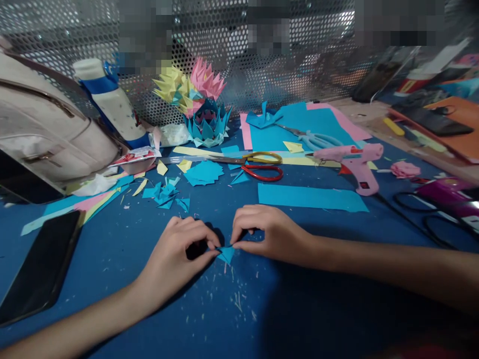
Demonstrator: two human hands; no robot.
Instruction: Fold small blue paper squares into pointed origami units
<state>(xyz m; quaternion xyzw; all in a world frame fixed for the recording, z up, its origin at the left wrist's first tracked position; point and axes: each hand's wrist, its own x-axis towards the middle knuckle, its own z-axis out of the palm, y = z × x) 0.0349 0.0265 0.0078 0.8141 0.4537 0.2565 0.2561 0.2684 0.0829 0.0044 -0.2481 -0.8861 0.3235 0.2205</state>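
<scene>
Between my two hands is a small folded piece of blue paper point(226, 255), pointed at its lower end. My left hand point(177, 252) pinches its left corner between thumb and forefinger. The opposite corner is pinched by my right hand point(269, 230). Beyond my left hand lie several folded blue paper pieces point(164, 193) and a stack of blue paper cutouts point(204, 173). A blue paper strip point(312, 197) rests behind my right hand. Farther back are scissors point(243, 160) with one yellow and one red handle, blades pointing left.
A pink glue gun point(352, 157) with a cable lies at the right, near light-blue-handled scissors point(318, 139). Folded paper flowers point(207, 122) stand at the back. At left are a dark phone point(43, 264), a bottle point(108, 99) and a pale backpack point(45, 119). Paper scraps litter the blue tabletop point(157, 324).
</scene>
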